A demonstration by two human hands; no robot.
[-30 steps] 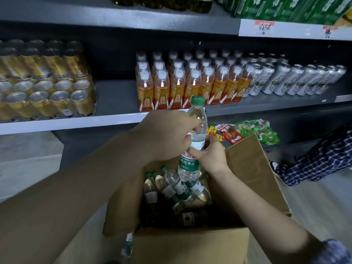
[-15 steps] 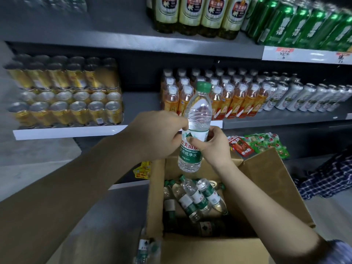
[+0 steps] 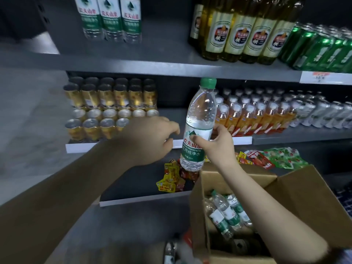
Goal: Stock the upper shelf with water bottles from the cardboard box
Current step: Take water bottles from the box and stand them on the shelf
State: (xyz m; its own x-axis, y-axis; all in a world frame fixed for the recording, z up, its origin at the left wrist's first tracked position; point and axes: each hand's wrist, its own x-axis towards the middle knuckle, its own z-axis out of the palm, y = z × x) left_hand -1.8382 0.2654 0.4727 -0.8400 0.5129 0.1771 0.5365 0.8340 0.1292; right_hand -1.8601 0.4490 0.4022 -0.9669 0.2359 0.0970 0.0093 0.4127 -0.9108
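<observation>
My right hand [image 3: 217, 145] grips a clear water bottle [image 3: 200, 122] with a green cap and green label, held upright above the left edge of the open cardboard box [image 3: 297, 189]. My left hand [image 3: 150, 138] hovers just left of the bottle, fingers spread, touching nothing. Several more water bottles [image 3: 226, 214] lie loose inside the box. On the upper shelf [image 3: 162, 58], three matching water bottles [image 3: 112, 18] stand at the left.
Tall yellow-green bottles [image 3: 242, 33] and green cans [image 3: 323, 50] fill the right of the upper shelf. Gold cans [image 3: 108, 109], orange drink bottles [image 3: 257, 117] and silver cans [image 3: 323, 115] line the middle shelf. Snack packets [image 3: 171, 178] lie on the lower shelf.
The bottle has risen out of the box area towards the shelves. My left hand let go of it and drew off to the left; the view tilted up.
</observation>
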